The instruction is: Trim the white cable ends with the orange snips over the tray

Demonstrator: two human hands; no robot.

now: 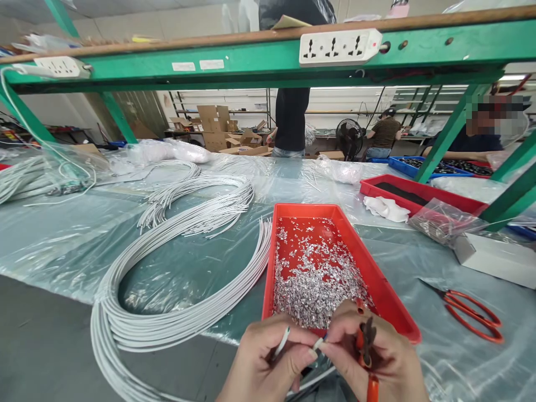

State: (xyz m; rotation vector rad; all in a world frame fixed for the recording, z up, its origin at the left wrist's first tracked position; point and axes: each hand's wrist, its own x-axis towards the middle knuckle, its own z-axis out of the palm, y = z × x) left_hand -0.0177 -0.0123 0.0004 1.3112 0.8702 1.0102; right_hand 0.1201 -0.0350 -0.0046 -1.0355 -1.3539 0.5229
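A large bundle of white cables [167,290] lies looped on the plastic-covered table [62,245], left of centre, well apart from the hands. The left hand [268,365] is closed around one white cable end [281,341], pinched between thumb and fingers. The cable is springy; a loosened pinch would likely let it flick away from the joint. Just beyond the hands stands the red tray [389,290] of small metal terminals [314,279]; a wrist knocking its near rim could scatter them. The right hand [372,357] pinches a small terminal [320,341] at the cable tip while orange-handled pliers [367,349] are curled in the palm. The part may slip off or seat crookedly. Orange scissors [473,315] lie to the right.
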